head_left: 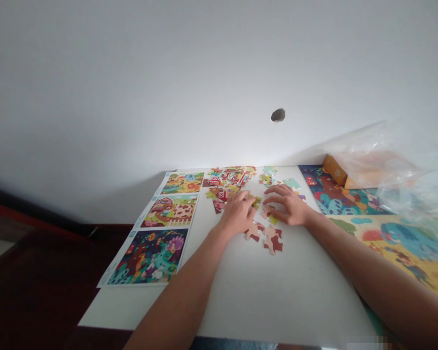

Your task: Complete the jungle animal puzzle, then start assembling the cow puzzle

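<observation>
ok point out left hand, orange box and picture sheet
Left hand (236,213): head view, back of the hand.
Orange box (335,170): head view, its left end.
Picture sheet (171,212): head view, middle picture.

Bag (397,180): clear plastic, glossy, wrinkled. Puzzle pieces (273,239): printed card by look. Sheet (142,228): printed paper. Tabletop (277,291): white, smooth. Wall (204,87) is seen as matt, smooth; rough edge is shown at hole (278,115).

1. The wall (138,87) is plain and pale, filling the upper view.
2. A dark, roughly round hole (278,115) pierces it, above the table.
3. The table (270,301) is white, its far edge by the wall.
4. The floor (40,287) at left is dark reddish brown.
5. Light is soft, brightest low on the wall behind the table; the left side is shadowed.
</observation>
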The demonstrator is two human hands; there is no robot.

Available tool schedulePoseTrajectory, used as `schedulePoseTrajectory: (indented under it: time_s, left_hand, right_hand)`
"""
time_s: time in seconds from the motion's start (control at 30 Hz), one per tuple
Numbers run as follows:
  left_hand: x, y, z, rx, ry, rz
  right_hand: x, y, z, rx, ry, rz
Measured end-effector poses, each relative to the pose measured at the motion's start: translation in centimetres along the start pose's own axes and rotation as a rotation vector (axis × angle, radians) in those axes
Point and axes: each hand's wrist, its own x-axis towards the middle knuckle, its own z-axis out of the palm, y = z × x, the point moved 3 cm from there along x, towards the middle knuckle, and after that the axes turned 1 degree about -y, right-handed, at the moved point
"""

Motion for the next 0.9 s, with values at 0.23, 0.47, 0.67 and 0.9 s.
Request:
schedulePoseTrajectory:
  time_s: [0.23, 0.47, 0.67, 0.9]
  left_hand:
    - [0.0, -1.0, -0.7, 0.077, 0.107, -0.244]
    - [0.0, -2.1, -0.1, 0.083, 0.078, -0.318]
    - [0.0, -1.7, 0.2, 0.010, 0.032, -0.215]
    - [-0.1, -3.3, -0.6, 0.072, 0.101, -0.454]
  right_hand:
    - [0.0, 0.1, 0.7, -0.026, -0.203, 0.002]
    - [-0.2, 1.1, 0.8, -0.144, -0.086, 0.235]
    - [-0.3, 1.4, 1.1, -0.178, -0.113, 0.294]
    - [-0.3, 1.6, 1.0, -0.217, -0.056, 0.384]
